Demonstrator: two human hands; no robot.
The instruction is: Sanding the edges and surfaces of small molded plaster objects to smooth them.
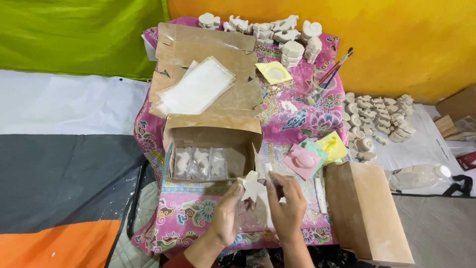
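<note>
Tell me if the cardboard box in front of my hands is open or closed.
Open. The cardboard box has its flaps raised, and inside you can see three white figures in clear bags side by side.

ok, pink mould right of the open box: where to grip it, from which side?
Take the pink mould by its two opposite flat edges, coming from above. It lies flat on the patterned cloth, domed in the middle, so the rim is the easier hold. Green mould is tucked under its far side; approach from the near edge.

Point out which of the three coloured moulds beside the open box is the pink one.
The pink mould is the one nearest the open cardboard box, lowest of the three; the green mould peeks out behind it and the yellow mould lies farthest right.
</note>
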